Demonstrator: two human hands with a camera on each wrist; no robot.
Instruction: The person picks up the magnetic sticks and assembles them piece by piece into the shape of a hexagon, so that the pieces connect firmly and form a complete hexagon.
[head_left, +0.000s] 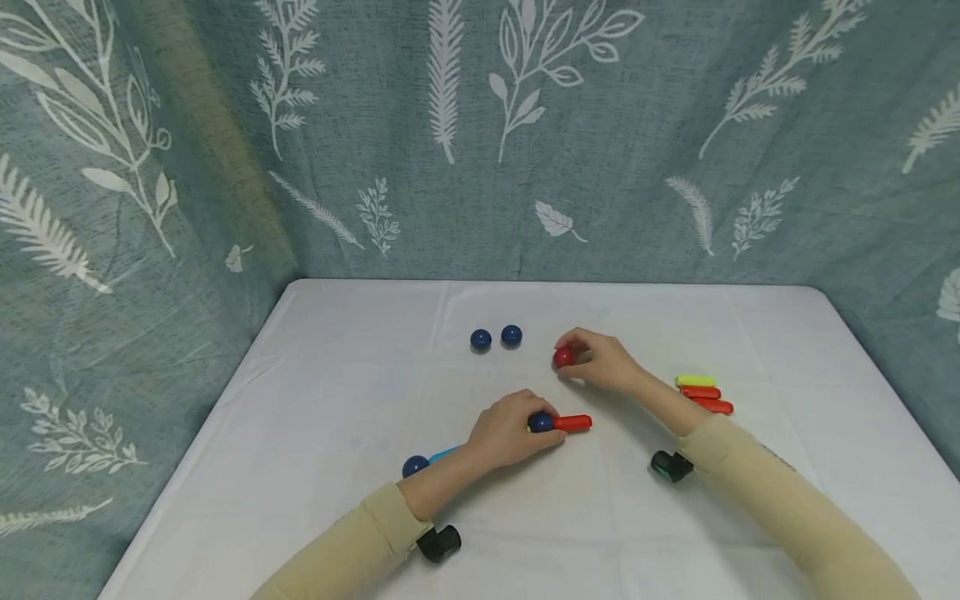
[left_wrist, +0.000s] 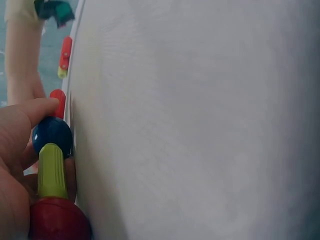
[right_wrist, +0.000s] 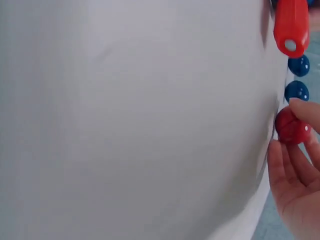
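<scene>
My left hand (head_left: 513, 429) grips a blue ball (head_left: 541, 422) in a chain of balls and rods. A red rod (head_left: 573, 423) sticks out of that ball to the right. In the left wrist view a yellow-green rod (left_wrist: 51, 172) joins the blue ball to a red ball (left_wrist: 59, 220) near the palm. Past the wrist, a light blue rod (head_left: 442, 454) meets another blue ball (head_left: 415, 466); the forearm hides part of the chain. Farther back on the right, my right hand (head_left: 603, 362) pinches a loose red ball (right_wrist: 292, 126) between thumb and fingers.
Two blue balls (head_left: 481, 340) lie at the back of the white table (head_left: 360, 358). A yellow-green rod (head_left: 696, 381) and two red rods (head_left: 712, 406) lie together beyond the right forearm. A patterned curtain (head_left: 480, 167) stands behind and beside the table.
</scene>
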